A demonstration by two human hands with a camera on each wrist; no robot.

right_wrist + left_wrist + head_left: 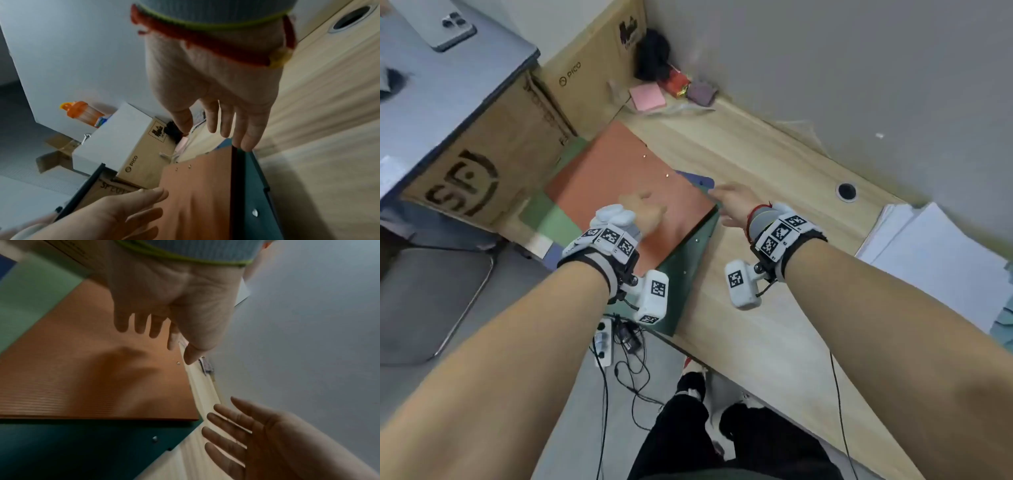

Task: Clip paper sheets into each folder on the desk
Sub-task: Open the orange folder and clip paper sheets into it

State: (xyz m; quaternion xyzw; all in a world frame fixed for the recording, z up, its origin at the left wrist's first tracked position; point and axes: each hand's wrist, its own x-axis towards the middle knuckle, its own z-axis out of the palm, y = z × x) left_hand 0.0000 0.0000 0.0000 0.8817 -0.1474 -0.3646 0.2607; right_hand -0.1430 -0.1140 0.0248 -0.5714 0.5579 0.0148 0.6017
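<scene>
An orange folder [619, 185] lies shut on top of a fanned stack at the desk's left end. Under it show a dark green folder [688, 270], a light green one [551, 219] and a blue corner [700, 180]. My left hand [645, 205] is spread with straight fingers over the orange cover [82, 378] and throws a shadow on it; it holds nothing. My right hand [726, 195] is also flat and empty, its fingertips [244, 144] at the orange folder's [201, 186] right corner, beside the dark green edge [255, 191]. A white paper stack [935, 250] sits at the far right.
Cardboard boxes [482, 164] and a PICO box [585, 78] wall off the left side of the stack. Pink sticky notes [647, 97] and small clutter lie in the back corner. A cable hole [847, 191] is in the desk. A power strip [604, 346] lies on the floor.
</scene>
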